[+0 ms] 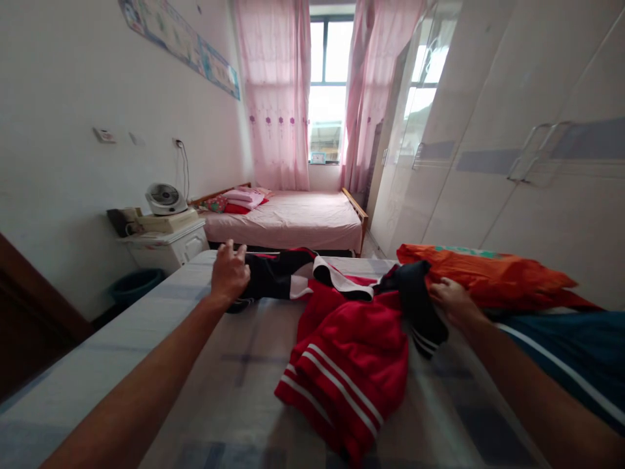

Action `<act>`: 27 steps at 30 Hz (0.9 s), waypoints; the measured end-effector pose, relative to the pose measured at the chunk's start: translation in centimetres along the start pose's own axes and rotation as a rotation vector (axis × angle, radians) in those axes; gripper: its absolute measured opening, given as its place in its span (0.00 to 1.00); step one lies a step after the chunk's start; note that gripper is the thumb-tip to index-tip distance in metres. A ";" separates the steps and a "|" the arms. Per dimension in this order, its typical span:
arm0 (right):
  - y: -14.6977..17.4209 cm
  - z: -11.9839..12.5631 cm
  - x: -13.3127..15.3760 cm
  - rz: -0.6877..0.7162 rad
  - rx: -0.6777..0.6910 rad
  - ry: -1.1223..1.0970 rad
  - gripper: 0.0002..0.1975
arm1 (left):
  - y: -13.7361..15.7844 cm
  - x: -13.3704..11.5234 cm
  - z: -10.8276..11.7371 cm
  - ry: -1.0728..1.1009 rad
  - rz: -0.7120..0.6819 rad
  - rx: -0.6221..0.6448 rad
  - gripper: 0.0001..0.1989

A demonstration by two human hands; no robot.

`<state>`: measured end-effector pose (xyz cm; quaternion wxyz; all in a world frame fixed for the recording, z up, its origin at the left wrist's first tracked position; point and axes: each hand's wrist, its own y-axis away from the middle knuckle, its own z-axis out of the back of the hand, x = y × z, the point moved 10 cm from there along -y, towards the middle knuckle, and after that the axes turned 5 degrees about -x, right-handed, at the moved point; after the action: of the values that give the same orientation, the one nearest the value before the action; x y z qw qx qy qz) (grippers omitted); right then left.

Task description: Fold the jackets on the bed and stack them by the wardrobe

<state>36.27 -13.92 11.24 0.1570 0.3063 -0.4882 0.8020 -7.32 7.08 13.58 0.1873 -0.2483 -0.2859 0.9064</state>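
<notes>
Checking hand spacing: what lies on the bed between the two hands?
In the head view, the red and black jacket lies between them: left hand on its black sleeve, right hand at its dark edge.

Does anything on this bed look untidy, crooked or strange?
Yes. The red and black jacket lies crumpled and twisted on the bed, not flat. The left hand presses on its black sleeve, and the right hand holds the dark part. An orange cloth is bunched behind it. Nothing looks torn or spilled.
</notes>
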 end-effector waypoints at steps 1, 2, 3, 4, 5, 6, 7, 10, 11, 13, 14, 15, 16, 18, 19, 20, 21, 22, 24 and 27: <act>1.2 0.1 -0.8 -0.041 0.017 0.046 0.15 | 1.8 -0.5 -1.5 0.025 -0.017 0.073 0.20; 2.7 -0.1 -1.0 -0.051 0.071 0.091 0.17 | 3.9 -1.1 -2.9 0.059 -0.037 0.161 0.18; 4.4 -0.6 -0.6 -0.031 0.153 0.130 0.19 | 6.1 -1.9 -4.1 0.097 -0.056 0.254 0.16; 6.5 -1.5 0.4 0.021 0.273 0.142 0.19 | 8.3 -2.7 -5.2 0.135 -0.077 0.344 0.14; 8.7 -2.5 1.9 0.097 0.404 0.134 0.18 | 10.4 -3.6 -6.0 0.173 -0.095 0.421 0.14; 10.9 -3.2 3.6 0.171 0.512 0.127 0.17 | 12.1 -4.4 -6.5 0.220 -0.100 0.485 0.14; 12.7 -3.8 5.5 0.241 0.590 0.115 0.16 | 13.5 -5.2 -7.0 0.286 -0.083 0.543 0.15; 16.1 -5.3 10.3 0.380 0.713 0.107 0.20 | 15.7 -6.6 -8.4 0.573 0.133 0.706 0.19; 16.5 -6.0 11.5 0.416 0.740 0.098 0.22 | 16.1 -7.0 -8.9 0.666 0.223 0.747 0.21; 16.9 -7.9 13.2 0.473 0.784 0.082 0.29 | 16.3 -7.7 -9.7 0.796 0.369 0.783 0.21; 16.8 -9.0 13.5 0.489 0.792 0.085 0.32 | 16.3 -7.9 -9.9 0.832 0.418 0.778 0.21; 16.5 -10.0 13.6 0.494 0.789 0.097 0.34 | 16.2 -8.1 -10.1 0.858 0.457 0.767 0.22; 16.2 -11.1 13.4 0.489 0.788 0.116 0.33 | 16.3 -8.1 -10.3 0.879 0.499 0.758 0.22; 15.6 -12.7 12.8 0.464 0.788 0.151 0.25 | 16.5 -8.1 -10.9 0.899 0.552 0.761 0.22; 15.4 -13.2 12.6 0.452 0.785 0.150 0.20 | 16.7 -8.0 -11.2 0.915 0.576 0.771 0.21; 15.0 -13.3 12.5 0.439 0.773 0.129 0.16 | 16.9 -7.9 -11.5 0.933 0.601 0.785 0.20; 14.5 -12.9 12.6 0.421 0.747 0.087 0.13 | 17.1 -7.8 -11.6 0.950 0.623 0.796 0.18; 13.7 -12.1 12.6 0.392 0.706 0.026 0.12 | 17.2 -7.6 -11.6 0.968 0.643 0.803 0.17; 11.6 -9.1 12.6 0.302 0.593 -0.136 0.08 | 17.0 -7.2 -10.6 1.011 0.665 0.789 0.14; 7.8 -3.4 10.9 0.112 0.447 -0.323 0.03 | 15.8 -6.7 -6.5 1.120 0.645 0.696 0.12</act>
<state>22.52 -15.16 11.70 -0.0389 0.4295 -0.3343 0.8380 -1.41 -5.54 1.58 0.0972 -0.6724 0.2444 0.6919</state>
